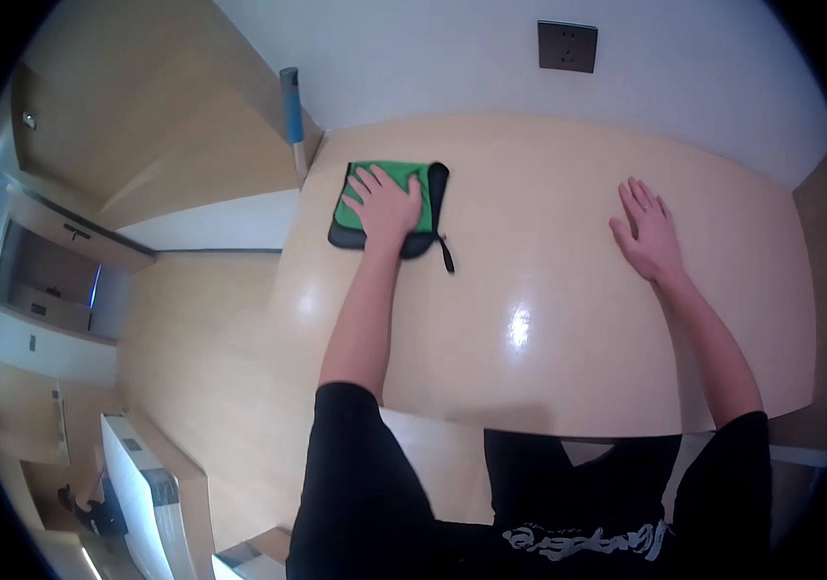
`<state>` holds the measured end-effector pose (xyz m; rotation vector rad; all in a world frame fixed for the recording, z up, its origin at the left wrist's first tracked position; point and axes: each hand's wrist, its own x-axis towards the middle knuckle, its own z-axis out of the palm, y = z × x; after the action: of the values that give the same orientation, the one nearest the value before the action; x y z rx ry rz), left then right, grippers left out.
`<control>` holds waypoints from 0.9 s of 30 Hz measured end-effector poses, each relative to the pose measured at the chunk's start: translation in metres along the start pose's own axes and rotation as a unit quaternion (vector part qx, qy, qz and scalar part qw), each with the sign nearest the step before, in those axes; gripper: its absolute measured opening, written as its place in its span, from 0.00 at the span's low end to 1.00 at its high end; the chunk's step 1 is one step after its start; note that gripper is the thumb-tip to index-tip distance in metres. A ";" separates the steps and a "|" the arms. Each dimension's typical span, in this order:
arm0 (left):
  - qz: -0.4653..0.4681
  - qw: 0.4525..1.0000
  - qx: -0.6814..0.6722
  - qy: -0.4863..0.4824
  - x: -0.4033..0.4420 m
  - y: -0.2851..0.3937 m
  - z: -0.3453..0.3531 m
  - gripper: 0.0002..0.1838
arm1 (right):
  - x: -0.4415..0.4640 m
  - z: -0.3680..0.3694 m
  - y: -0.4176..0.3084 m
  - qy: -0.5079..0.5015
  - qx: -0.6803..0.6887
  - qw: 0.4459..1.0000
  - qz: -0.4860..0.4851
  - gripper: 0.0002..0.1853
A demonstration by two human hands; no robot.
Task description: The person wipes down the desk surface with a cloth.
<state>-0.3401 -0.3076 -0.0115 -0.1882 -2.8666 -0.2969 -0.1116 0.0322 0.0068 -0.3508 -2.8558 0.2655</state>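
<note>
My left hand (386, 205) lies flat with spread fingers on a green cloth (417, 218) that has dark grey edges and a small black loop at its right side. The cloth rests on the left part of a light wooden table (520, 261). Over at the right side of the table is my right hand (648, 232), its fingers stretched out and nothing held in it. Whether its palm touches the tabletop, I cannot tell.
A dark wall socket (567, 46) is on the white wall behind the table. A blue-and-grey handle (292, 106) stands upright by the table's back left corner. On the floor at lower left lies a large white mattress-like slab (141, 493).
</note>
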 end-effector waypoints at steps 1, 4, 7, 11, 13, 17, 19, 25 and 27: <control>-0.015 1.000 -0.011 -0.007 0.025 0.007 0.005 0.46 | 0.000 -0.003 -0.002 -0.001 0.009 1.000 -0.002 0.35; -0.037 0.999 -0.006 -0.029 0.081 0.025 0.014 0.46 | -0.002 -0.007 -0.005 -0.004 0.024 1.000 0.000 0.35; -0.073 0.997 -0.002 -0.040 0.106 0.034 0.020 0.46 | -0.006 -0.005 -0.003 -0.003 0.025 1.000 0.000 0.34; -0.067 0.997 0.007 -0.042 0.106 0.024 0.016 0.45 | -0.001 -0.006 -0.008 0.000 0.023 1.000 0.002 0.33; -0.001 0.999 -0.007 -0.050 0.086 0.021 0.006 0.45 | 0.002 -0.011 -0.002 0.003 0.022 1.000 -0.003 0.33; 0.073 0.997 -0.002 -0.039 0.015 -0.023 -0.001 0.43 | 0.013 0.003 0.000 0.002 0.020 1.000 -0.005 0.32; 0.103 0.994 0.013 -0.029 -0.032 -0.061 -0.016 0.43 | 0.020 0.012 0.002 0.006 0.025 1.000 -0.018 0.32; 0.060 0.998 0.025 -0.019 -0.174 -0.161 -0.075 0.40 | 0.033 0.028 0.009 0.008 0.005 1.000 -0.013 0.31; 0.061 0.998 0.021 -0.015 -0.204 -0.176 -0.091 0.41 | 0.034 0.029 0.011 0.001 0.008 1.000 -0.014 0.31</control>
<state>-0.1502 -0.5191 -0.0113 -0.3607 -2.8734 -0.2107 -0.1495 0.0469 -0.0155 -0.3075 -2.8524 0.2819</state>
